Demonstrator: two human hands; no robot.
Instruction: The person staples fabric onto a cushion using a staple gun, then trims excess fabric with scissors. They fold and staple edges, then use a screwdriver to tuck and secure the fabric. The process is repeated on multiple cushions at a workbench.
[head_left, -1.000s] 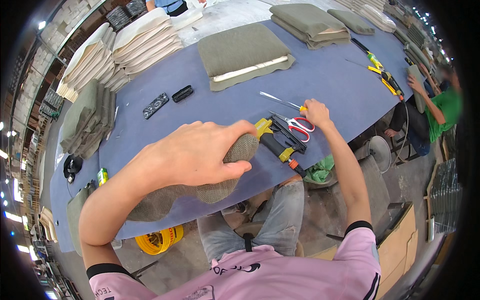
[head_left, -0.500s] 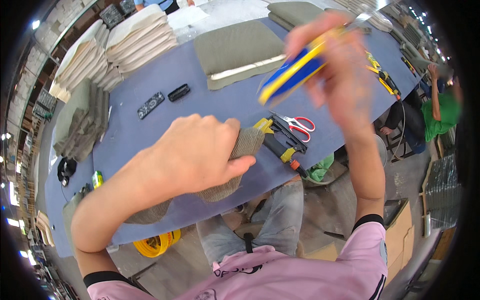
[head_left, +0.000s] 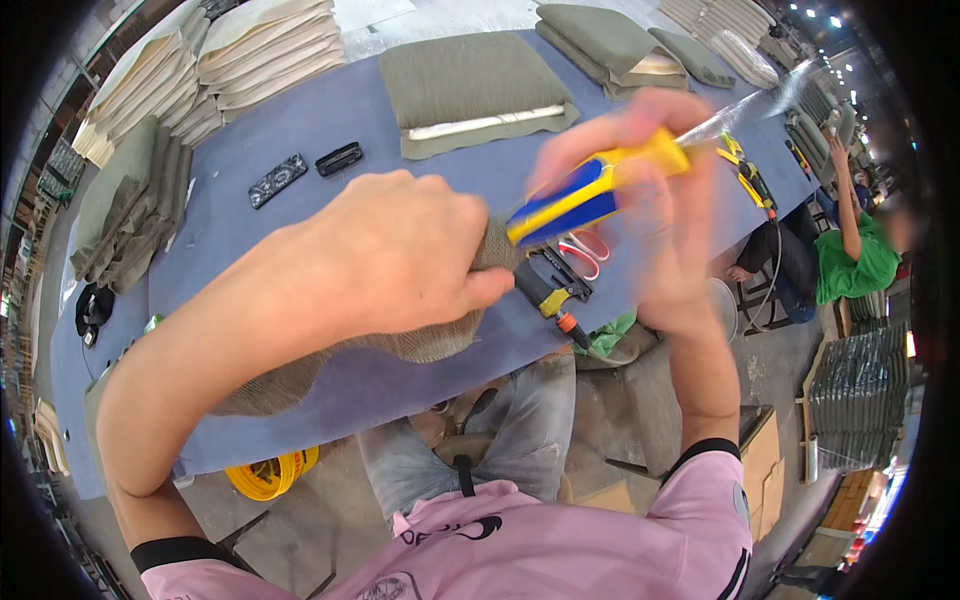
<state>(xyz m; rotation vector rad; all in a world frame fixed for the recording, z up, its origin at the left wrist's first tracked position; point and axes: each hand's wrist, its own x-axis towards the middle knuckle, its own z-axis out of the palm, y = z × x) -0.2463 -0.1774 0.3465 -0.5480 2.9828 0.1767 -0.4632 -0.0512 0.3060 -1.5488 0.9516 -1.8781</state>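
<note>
The right hand point(head_left: 672, 250) grips the blue-and-yellow tool point(head_left: 580, 205), now lifted off the table point(head_left: 220, 220) to above the staple gun point(head_left: 545, 288), so both hands are occupied: the left hand point(head_left: 390, 250) grasps the woven cloth point(head_left: 440, 342), left of the staple gun.

We see our right hand point(head_left: 668, 235) blurred, and our left hand point(head_left: 385, 255) hiding part of the cloth point(head_left: 435, 342) beneath.

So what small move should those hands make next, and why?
Probably turn the right hand so the blue-and-yellow-handled tool aims its metal shaft toward the grey-green fabric: the left hand grips that fabric, but the shaft points up and away from it.
</note>
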